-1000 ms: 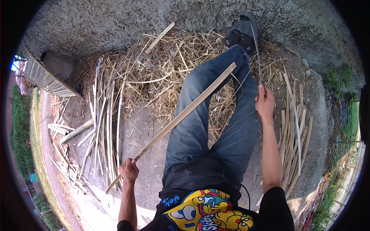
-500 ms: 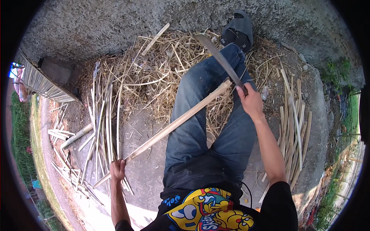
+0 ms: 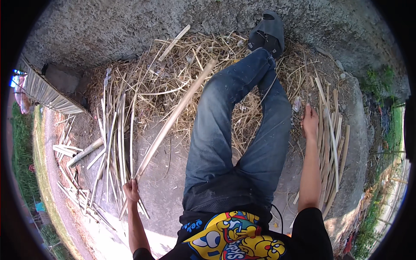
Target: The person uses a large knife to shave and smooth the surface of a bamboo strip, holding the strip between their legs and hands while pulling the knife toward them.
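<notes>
1. Far left — a woven panel (image 3: pixel 43 93) leans at the edge of the concrete floor (image 3: pixel 173 182). Beside it lie loose bamboo strips (image 3: pixel 113 143), most running away from the person.
2. Left hand (image 3: pixel 131 190): fingers wrapped tight round the near end of a long bamboo slat (image 3: pixel 173 119). The slat slants up and to the right, its far end raised over the heap of shavings (image 3: pixel 182 82), just left of the knee.
3. Centre — the person sits with jeans-clad legs (image 3: pixel 242 125) stretched out and a dark shoe (image 3: pixel 268 32) at the far edge of the heap.
4. Right hand (image 3: pixel 310 122): down on the second pile of strips (image 3: pixel 331 134) beside the right leg. Fingers hidden from here; cannot tell whether they pinch a strip or rest flat.
5. Risks, as a judgement: the slat is held by one end only, so its free tip could swing and strike the leg. Split edges could cut the right palm if a strip is dragged out fast. Shavings underfoot look slippery.
</notes>
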Motion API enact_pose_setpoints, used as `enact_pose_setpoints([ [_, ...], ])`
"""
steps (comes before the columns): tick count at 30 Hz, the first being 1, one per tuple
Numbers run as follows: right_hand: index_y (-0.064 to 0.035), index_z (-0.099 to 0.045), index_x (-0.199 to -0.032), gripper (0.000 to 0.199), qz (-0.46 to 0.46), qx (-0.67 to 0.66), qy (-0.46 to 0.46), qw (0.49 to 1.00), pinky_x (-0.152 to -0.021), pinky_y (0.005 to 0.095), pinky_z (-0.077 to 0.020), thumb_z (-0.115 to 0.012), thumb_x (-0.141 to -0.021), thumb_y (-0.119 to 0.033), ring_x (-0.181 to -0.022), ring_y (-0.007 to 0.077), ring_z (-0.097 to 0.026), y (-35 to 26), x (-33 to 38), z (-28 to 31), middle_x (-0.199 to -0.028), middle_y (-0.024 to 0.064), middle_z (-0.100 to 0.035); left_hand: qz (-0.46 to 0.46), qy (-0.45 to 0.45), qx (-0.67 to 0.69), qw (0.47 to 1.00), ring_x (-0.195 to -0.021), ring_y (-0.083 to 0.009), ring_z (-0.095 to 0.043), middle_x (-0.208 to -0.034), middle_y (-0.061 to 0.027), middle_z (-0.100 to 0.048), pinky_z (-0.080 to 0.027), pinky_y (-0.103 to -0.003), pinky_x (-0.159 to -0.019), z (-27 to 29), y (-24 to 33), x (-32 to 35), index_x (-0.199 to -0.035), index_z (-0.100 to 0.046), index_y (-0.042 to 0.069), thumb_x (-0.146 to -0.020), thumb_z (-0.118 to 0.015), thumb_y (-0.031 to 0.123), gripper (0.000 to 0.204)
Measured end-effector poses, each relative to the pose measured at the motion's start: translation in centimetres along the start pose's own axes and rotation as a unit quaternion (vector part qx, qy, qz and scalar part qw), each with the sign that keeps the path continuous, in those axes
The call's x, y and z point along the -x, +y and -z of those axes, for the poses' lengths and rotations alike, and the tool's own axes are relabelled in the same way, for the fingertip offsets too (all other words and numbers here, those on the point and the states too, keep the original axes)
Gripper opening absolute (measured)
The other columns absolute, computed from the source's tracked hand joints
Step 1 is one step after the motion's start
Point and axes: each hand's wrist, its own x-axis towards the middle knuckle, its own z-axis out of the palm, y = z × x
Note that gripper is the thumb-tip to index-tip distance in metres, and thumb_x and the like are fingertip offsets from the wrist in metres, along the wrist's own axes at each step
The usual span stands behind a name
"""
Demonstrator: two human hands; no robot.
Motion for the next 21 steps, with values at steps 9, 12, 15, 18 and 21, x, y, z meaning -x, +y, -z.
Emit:
enact_pose_setpoints([
  [9, 0.0019, -0.065, -0.094, 0.044, -0.088, 0.215, 0.049, 0.971, -0.058, 0.0354, -0.0550, -0.079, -0.085, -0.038, -0.063, 0.0237, -0.067, 20.8, 2.2, 14.9, -0.076, 0.0102, -0.067, 0.050, 0.303, -0.136, 0.942, -0.057, -0.0244, -0.049, -0.059, -0.0078, -0.050, -0.039, -0.044, -0.056, 3.4, -7.1, -4.0, -0.080, -0.062, 0.000, -0.108, -0.045, 0.039, 0.051],
  [12, 0.0039, -0.065, -0.097, 0.040, -0.078, 0.365, 0.065, 0.926, -0.076, 0.0418, -0.0571, -0.080, -0.079, -0.029, -0.080, 0.0343, -0.069, 27.8, 4.0, 21.9, -0.083, 0.0137, -0.069, 0.080, 0.365, -0.356, 0.857, -0.117, -0.0402, -0.061, -0.115, -0.0237, -0.065, -0.047, -0.049, -0.093, 4.1, -7.7, -6.7, -0.127, -0.064, -0.001, -0.108, -0.042, 0.046, 0.056],
  [15, 0.0041, -0.067, -0.102, 0.041, -0.110, 0.417, 0.095, 0.897, -0.093, 0.0433, -0.0530, -0.080, -0.075, -0.024, -0.096, 0.0413, -0.067, 33.1, 7.4, 25.9, -0.097, 0.0189, -0.071, 0.118, 0.308, -0.374, 0.867, -0.126, -0.0481, -0.050, -0.137, -0.0282, -0.052, -0.041, -0.052, -0.104, 3.3, -6.8, -9.7, -0.143, -0.046, -0.005, -0.106, -0.045, 0.044, 0.061],
  [18, 0.0036, -0.069, -0.108, 0.043, -0.047, 0.501, 0.116, 0.857, -0.098, 0.0429, -0.0509, -0.078, -0.074, -0.021, -0.107, 0.0419, -0.065, 36.5, 11.2, 26.8, -0.109, 0.0229, -0.071, 0.073, 0.219, -0.328, 0.916, -0.123, -0.0493, -0.052, -0.131, -0.0304, -0.053, -0.042, -0.053, -0.104, 0.2, -4.2, -11.3, -0.143, -0.043, -0.005, -0.099, -0.061, 0.034, 0.061],
  [21, 0.0036, -0.071, -0.105, 0.038, -0.173, 0.222, 0.090, 0.955, -0.102, 0.0433, -0.0482, -0.076, -0.077, -0.021, -0.112, 0.0430, -0.063, 38.1, 13.1, 26.1, -0.113, 0.0236, -0.070, -0.041, 0.156, -0.329, 0.931, -0.120, -0.0479, -0.053, -0.127, -0.0296, -0.054, -0.044, -0.052, -0.103, -3.9, -0.4, -12.1, -0.141, -0.046, -0.003, -0.091, -0.068, 0.019, 0.059],
])
